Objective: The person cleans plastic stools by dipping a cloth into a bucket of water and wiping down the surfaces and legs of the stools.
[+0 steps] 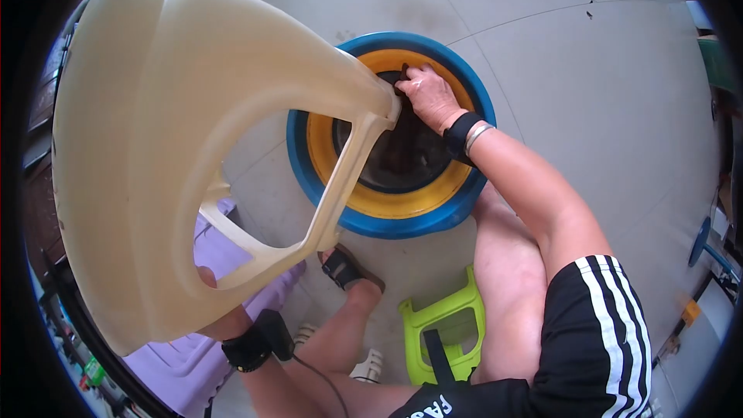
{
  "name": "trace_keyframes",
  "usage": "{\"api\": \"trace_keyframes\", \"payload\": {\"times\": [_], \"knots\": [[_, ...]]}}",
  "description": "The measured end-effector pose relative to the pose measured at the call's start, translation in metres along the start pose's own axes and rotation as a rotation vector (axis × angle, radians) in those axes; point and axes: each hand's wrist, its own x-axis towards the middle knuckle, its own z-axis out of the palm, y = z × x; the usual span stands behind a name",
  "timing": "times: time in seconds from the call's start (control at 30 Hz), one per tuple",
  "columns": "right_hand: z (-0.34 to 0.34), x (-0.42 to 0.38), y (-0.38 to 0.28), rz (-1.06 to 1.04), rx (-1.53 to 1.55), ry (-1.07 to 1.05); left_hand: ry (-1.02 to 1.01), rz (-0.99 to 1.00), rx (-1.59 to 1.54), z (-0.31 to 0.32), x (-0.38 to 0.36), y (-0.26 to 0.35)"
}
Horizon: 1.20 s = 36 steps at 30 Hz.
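Observation:
A large cream plastic stool (pixel 139 147) is tipped on its side and fills the left of the head view, its foot end reaching over a round basin. My left hand (pixel 224 325) grips its lower edge, the thumb showing in the opening and the other fingers hidden behind the plastic. My right hand (pixel 429 95) is closed on a dark wet cloth (pixel 402 77), right at the stool's foot. Below it, the blue basin (pixel 476 89) with a yellow inner ring holds dark water (pixel 406 151).
A small lime-green stool (pixel 418 325) stands by my right leg. Purple ridged plastic (pixel 186 364) lies under the cream stool at lower left. My sandalled foot (pixel 352 271) is near the basin. A cable (pixel 329 379) hangs from my left wrist. Pale tiles (pixel 557 54) cover the floor.

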Motion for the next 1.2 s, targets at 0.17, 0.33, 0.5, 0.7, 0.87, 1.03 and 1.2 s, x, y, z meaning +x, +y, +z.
{"api": "trace_keyframes", "payload": {"times": [0.17,0.33,0.5,0.7,0.87,1.03,1.2], "knots": [[-0.007,-0.003,-0.009,-0.127,-0.014,-0.135,-0.041,-0.144,-0.208,-0.013,0.004,-0.002],[-0.006,-0.007,-0.014,-0.150,-0.034,-0.096,-0.031,-0.148,-0.308,-0.008,0.006,0.004],[-0.005,-0.019,-0.017,-0.209,0.129,-0.160,-0.042,-0.072,-0.171,-0.001,0.003,0.008],[-0.005,-0.058,-0.015,-0.094,0.063,-1.035,-0.171,0.390,0.530,-0.013,0.009,0.005],[-0.043,-0.034,0.000,0.296,0.376,-0.373,-0.180,0.675,0.917,-0.016,0.018,0.011],[-0.150,0.053,-0.020,0.377,1.399,-0.090,-0.205,0.731,0.981,0.010,0.027,0.048],[-0.217,0.106,-0.072,0.144,1.517,-0.263,-0.053,0.428,0.497,0.011,0.020,0.048]]}}
